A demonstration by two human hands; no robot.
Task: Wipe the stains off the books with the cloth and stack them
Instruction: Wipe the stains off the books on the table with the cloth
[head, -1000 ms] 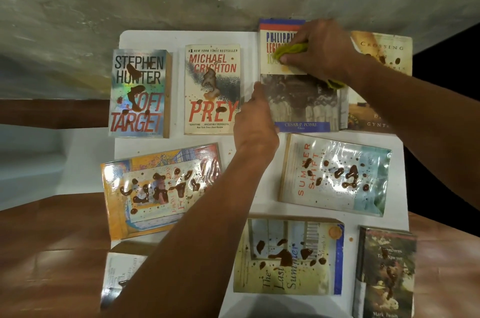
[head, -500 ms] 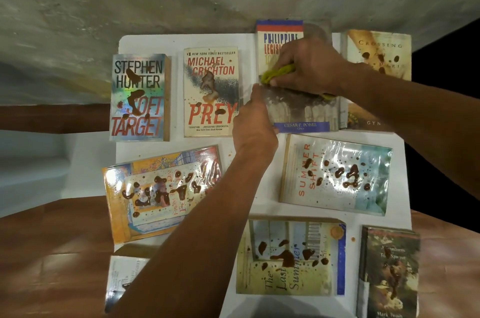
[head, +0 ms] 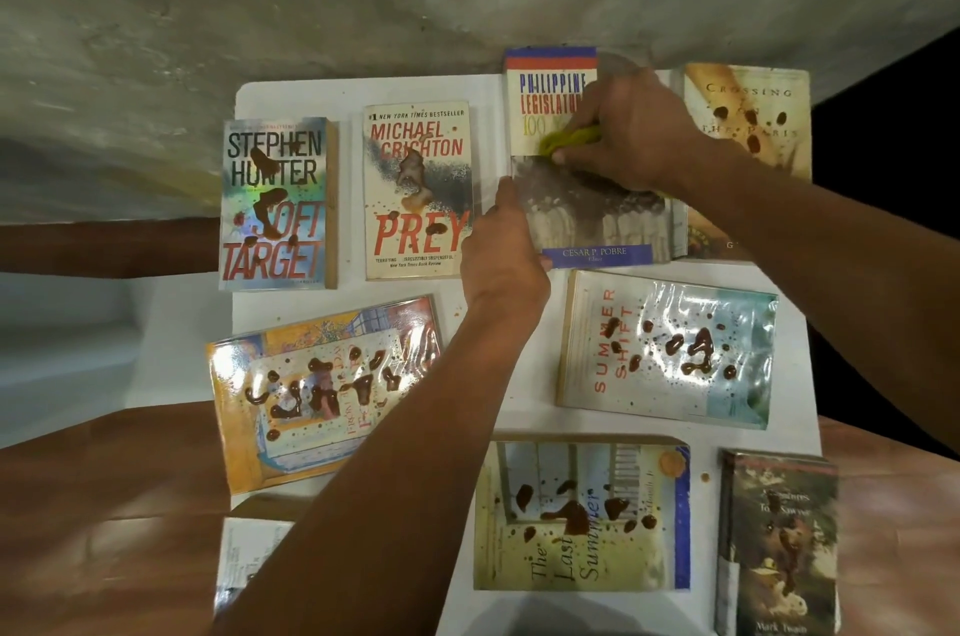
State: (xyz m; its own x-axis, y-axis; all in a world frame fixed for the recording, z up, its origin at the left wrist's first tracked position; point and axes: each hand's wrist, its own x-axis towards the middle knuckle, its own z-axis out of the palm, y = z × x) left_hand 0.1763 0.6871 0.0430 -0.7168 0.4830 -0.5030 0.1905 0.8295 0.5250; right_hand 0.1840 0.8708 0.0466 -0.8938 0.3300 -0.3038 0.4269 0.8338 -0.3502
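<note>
the wiping step is in hand, on the first book by the look of it: the philippine legislature book [head: 582, 198] lies flat at the far edge of the white table [head: 524, 412], between prey [head: 418, 191] and the crossing book [head: 748, 126]. the right hand [head: 631, 131] reaches across from the right, fingers curled over a bunched yellow-green cloth [head: 569, 140] and pressing it onto the middle of the cover. the left hand [head: 501, 258] comes straight up from below, thumb and fingers pinching the book's near-left edge to steady it. this cover shows no clear blots, so the next move is probably a last pass, then setting it aside to start a stack. soft target [head: 275, 204], summer shift [head: 667, 349] and the last summer [head: 582, 513] are all spotted brown and unwiped.
</note>
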